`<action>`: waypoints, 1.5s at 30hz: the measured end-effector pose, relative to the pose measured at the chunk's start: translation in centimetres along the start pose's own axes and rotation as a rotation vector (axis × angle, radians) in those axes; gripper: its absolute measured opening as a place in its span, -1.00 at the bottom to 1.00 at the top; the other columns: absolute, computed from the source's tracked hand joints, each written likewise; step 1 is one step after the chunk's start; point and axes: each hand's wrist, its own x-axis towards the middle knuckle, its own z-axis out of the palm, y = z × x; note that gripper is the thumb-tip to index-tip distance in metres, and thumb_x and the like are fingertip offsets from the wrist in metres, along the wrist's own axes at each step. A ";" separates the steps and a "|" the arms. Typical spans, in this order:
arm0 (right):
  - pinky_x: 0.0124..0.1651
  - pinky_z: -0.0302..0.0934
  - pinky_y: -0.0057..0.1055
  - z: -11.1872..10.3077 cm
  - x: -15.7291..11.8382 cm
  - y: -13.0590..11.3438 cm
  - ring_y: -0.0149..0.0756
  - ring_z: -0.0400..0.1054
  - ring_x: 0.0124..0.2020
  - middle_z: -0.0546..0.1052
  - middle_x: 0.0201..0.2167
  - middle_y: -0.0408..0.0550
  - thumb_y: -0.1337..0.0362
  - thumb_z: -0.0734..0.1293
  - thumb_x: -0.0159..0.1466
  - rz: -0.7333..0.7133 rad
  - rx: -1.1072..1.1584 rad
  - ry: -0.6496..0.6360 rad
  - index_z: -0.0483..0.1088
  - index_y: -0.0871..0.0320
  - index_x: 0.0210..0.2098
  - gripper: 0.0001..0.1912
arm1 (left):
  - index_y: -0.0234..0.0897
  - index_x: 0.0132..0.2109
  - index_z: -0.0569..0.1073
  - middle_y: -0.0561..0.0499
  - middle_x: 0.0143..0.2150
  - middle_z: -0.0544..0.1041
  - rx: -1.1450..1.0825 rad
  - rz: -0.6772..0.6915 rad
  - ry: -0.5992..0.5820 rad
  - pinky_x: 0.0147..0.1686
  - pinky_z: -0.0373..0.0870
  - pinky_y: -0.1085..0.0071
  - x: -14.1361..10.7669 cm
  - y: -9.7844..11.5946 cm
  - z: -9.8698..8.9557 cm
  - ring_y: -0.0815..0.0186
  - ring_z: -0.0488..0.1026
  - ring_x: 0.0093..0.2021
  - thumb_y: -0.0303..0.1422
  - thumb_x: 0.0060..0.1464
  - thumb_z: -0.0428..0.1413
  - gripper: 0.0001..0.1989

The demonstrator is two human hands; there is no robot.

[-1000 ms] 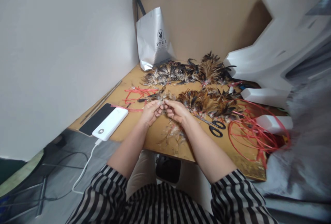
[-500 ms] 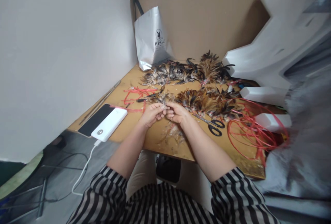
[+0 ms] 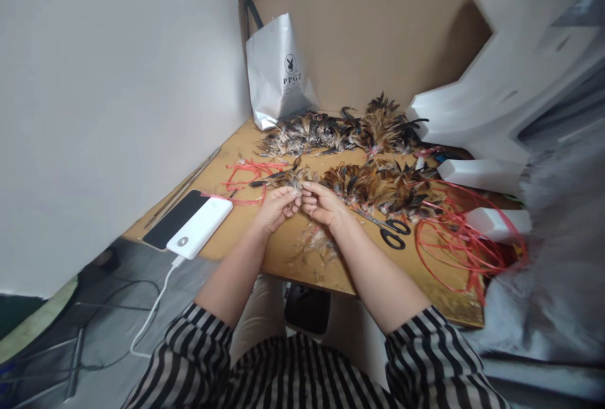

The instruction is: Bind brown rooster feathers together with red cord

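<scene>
Near the middle of the wooden table (image 3: 265, 251), my left hand (image 3: 280, 209) is closed in a pinch on the base of a small feather bunch (image 3: 290, 177). My right hand (image 3: 322, 204) touches it from the right, thumb and finger pinched at the bunch's base; what lies between those fingertips is too small to make out. A row of brown and black feather bunches (image 3: 378, 185) lies just right of my hands. Loose pale feathers (image 3: 319, 245) lie below my right hand. Black-handled scissors (image 3: 394, 232) rest beside my right wrist.
Further back are more feather bunches (image 3: 321, 132) and a silver bag (image 3: 278, 75). Red strings (image 3: 246, 172) lie at left, with a bigger red tangle (image 3: 463, 239) at right. A white power bank (image 3: 201, 227) with a cable overlaps a dark phone (image 3: 172, 217) at the left edge.
My fingertips have shifted slightly at the base of the small bunch, and the bunch leans a little more to the left. The rest looks the same.
</scene>
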 end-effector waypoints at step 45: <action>-0.71 -0.27 -0.64 1.2 -0.4 0.4 -0.65 -0.06 -0.72 0.19 -0.67 -0.30 0.28 0.43 -0.11 -0.138 -0.053 0.103 0.19 0.20 -0.56 -0.69 | -0.34 -0.40 0.31 0.15 -0.69 0.23 -0.151 -0.034 -0.071 -0.75 -0.06 0.62 0.1 0.2 -0.8 0.54 0.12 -0.72 -0.28 -0.12 0.18 -0.76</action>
